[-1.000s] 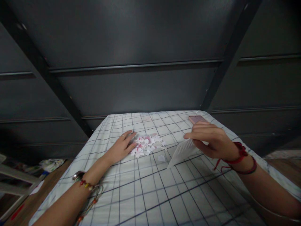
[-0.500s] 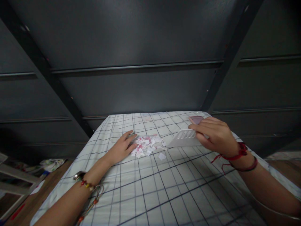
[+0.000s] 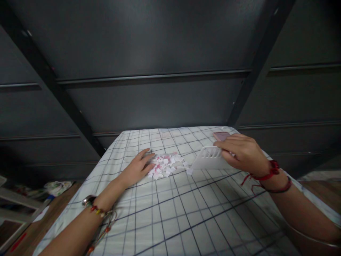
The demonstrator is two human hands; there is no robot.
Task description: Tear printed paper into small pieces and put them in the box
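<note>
A heap of small white and pink paper scraps (image 3: 163, 165) lies on the checked cloth. My left hand (image 3: 137, 166) rests at the heap's left side, its fingers spread, the thumb and fingertips by the scraps. To the right, my right hand (image 3: 241, 153) is closed on the top edge of a flat white plastic piece (image 3: 210, 163) with a row of slots. The piece stands tilted on its lower edge, and its right part is hidden behind my hand. By its lower left corner lies a loose scrap (image 3: 189, 171).
A pinkish phone-like object (image 3: 221, 136) lies just beyond my right hand. Dark grey panels (image 3: 160, 103) rise behind the table's far edge. At lower left are a pale chair-like frame (image 3: 21, 199) and a crumpled cloth (image 3: 57, 187).
The lower left corner of the white piece has moved slightly right and nearer me. The loose scrap has shifted right to that corner. My left hand has hardly moved.
</note>
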